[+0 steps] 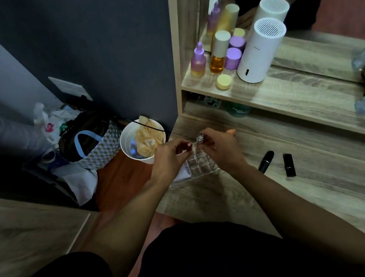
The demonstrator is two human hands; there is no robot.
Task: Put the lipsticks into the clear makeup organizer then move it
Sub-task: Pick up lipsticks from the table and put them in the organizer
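- Progress: mid-load, by the look of it. Clear makeup organizer (201, 163) sits at the left end of the vanity top (248, 200), close to its left edge, partly on a white card or pad (183, 171).
- Left hand (170, 158) pinches a dark red lipstick (188, 145) at its fingertips, held over the organizer's far-left compartments. Not seated yet as far as can be seen.
- Right hand (221, 149) pinches a second lipstick with a silver or clear cap (200, 138), over the organizer's far row, just beside the red one. Whether its base has entered a slot cannot be told; the fingers hide it.
- Near compartments of the organizer look empty through the clear walls; far ones are hidden by both hands.
- Outstanding: two black lipsticks lie loose on the vanity top to the right of the organizer, well apart from it: a rounded one (266, 162) and a square-bodied one (289, 164), side by side, not touching.
- Estimate: two in hand and going in, two left to collect, then the move of the organizer. Move step not started.
- Risk: organizer is light clear plastic near the left edge, with a white bin (130, 152) on the floor below that edge; a sideways push while seating could slide it off.
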